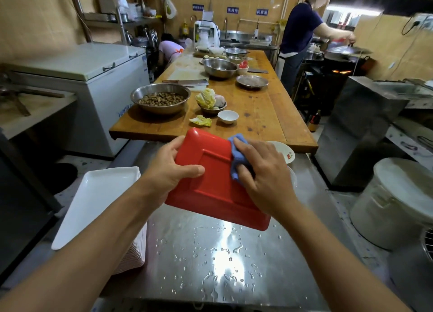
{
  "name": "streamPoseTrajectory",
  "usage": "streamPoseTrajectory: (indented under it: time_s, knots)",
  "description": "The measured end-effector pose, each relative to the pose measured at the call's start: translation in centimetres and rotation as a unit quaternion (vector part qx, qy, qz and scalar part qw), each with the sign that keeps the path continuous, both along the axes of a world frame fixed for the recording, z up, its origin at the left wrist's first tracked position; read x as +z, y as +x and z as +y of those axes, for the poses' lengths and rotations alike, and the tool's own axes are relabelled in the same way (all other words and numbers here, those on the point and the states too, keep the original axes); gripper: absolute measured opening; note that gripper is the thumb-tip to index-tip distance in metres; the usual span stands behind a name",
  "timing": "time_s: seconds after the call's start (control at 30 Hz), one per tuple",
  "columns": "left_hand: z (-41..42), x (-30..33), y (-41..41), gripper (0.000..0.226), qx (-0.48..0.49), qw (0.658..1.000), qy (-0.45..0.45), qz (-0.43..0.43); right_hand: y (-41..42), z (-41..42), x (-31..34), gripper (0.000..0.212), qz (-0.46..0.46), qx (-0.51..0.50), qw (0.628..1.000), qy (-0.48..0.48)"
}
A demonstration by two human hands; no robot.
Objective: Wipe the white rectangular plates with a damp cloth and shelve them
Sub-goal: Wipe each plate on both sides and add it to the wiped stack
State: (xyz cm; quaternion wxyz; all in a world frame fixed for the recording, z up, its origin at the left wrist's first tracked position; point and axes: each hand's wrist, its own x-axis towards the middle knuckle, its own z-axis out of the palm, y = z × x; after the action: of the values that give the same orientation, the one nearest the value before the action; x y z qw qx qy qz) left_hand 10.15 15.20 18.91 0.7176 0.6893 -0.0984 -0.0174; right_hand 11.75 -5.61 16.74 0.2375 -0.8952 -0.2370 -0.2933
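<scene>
A rectangular plate [210,189] shows its red underside, tilted above the wet steel counter [222,260]. My left hand [171,171] grips its left edge, thumb across the back. My right hand [262,171] holds a blue cloth [236,161] bunched against the plate's upper right part. A stack of white rectangular plates [98,199] stands at the counter's left edge, by my left forearm.
A small white bowl with a red mark [284,151] sits behind my right hand. A wooden table [257,114] beyond carries steel bowls, cabbage and a cleaver. A chest freezer [93,77] stands left, a white lidded bucket [398,204] right. A person [302,35] cooks at the far right.
</scene>
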Motion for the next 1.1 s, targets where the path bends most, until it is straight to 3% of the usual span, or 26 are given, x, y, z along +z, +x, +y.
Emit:
streamPoseTrajectory:
  time_s: [0.17, 0.3, 0.5, 0.8, 1.0, 1.1]
  knots:
    - [0.6, -0.6, 0.1, 0.062, 0.024, 0.997, -0.055, 0.047, 0.2, -3.4, -1.3, 0.056, 0.092, -0.030, 0.992, 0.081]
    - [-0.1, -1.8, 0.6, 0.059, 0.059, 0.987, -0.114, 0.095, -0.3, -3.1, -1.5, 0.055, 0.105, -0.035, 0.989, 0.101]
    - [-1.1, -2.5, 1.0, 0.022, 0.106, 0.961, -0.178, 0.182, -3.1, -3.5, -4.5, 0.057, 0.090, -0.029, 0.993, 0.070]
    - [-3.2, -3.0, 0.5, 0.003, 0.139, 0.932, -0.227, 0.245, -3.9, -1.0, -5.6, 0.047, 0.009, -0.084, 0.996, -0.033]
    - [-3.8, -3.8, -0.2, 0.023, 0.151, 0.931, -0.236, 0.233, -5.5, 4.2, -5.7, 0.048, 0.003, -0.022, 0.999, -0.050]
    - [-3.7, -4.2, -0.7, 0.022, 0.150, 0.932, -0.238, 0.228, -5.2, 5.8, -5.1, 0.048, 0.024, -0.013, 0.998, -0.048]
